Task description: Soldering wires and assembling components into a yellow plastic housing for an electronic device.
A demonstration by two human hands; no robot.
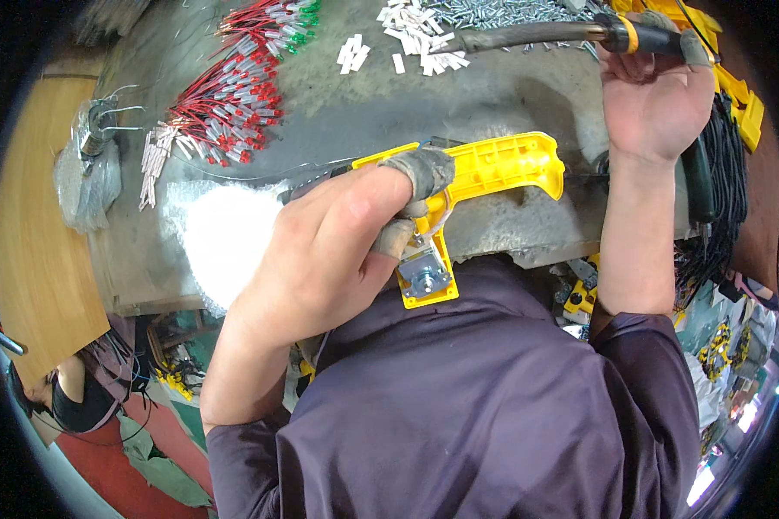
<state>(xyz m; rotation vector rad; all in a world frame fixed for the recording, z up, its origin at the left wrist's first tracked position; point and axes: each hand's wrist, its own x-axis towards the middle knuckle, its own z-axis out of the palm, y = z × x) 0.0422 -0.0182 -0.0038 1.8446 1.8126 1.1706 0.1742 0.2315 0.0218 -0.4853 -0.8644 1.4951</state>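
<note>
My left hand point(337, 233) is closed around a yellow plastic tool housing point(502, 164), gripping it near its middle. The housing is an open half-shell with ribs inside. A grey switch-like part point(426, 275) sits in its lower leg, nearest my body, with a pale wire beside it. Worn grey covers wrap some of my fingertips. Off to the right, my right hand point(658, 112) is raised palm up, its fingers curled around the black handle of a soldering iron point(528, 35). The iron's long dark shaft points left, over white pieces and screws.
Red-wired indicator lights point(234, 104) lie in bundles at the back left. Small white sleeves point(411, 35) and a pile of screws point(511, 13) are at the back. Black cables point(729, 182) hang at the right edge. A bubble-wrapped item point(86, 164) stands left; another person is lower left.
</note>
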